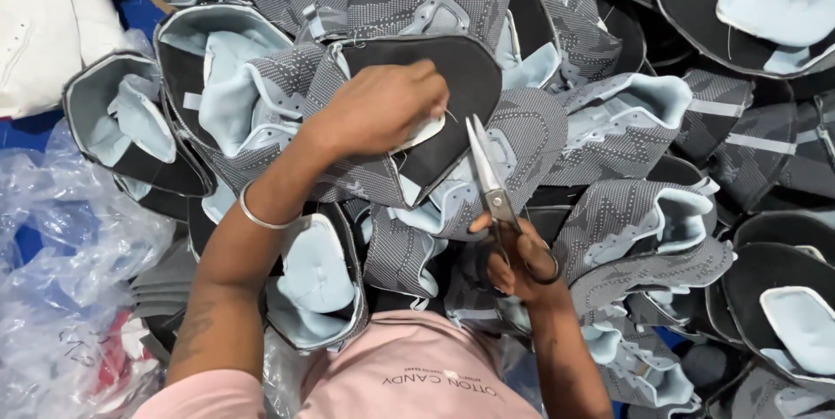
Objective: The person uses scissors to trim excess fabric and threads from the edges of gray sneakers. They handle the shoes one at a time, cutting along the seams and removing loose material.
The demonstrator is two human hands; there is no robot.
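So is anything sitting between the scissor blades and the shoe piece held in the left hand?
Nothing visible. The steel scissors in the right hand point up at the grey-and-black fabric shoe upper pinned by the left hand; only a thin loose thread shows near the tips.

I count one pair of scissors point(493, 188) at five o'clock, one metal bangle point(257, 215) at eight, one clear plastic bag point(61, 280) at nine, shoe uppers point(609, 123) heaped beyond counting from twelve to four.

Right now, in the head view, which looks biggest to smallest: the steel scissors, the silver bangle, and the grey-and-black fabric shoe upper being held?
1. Grey-and-black fabric shoe upper, by far.
2. Steel scissors in the right hand.
3. Silver bangle on the left hand's wrist.
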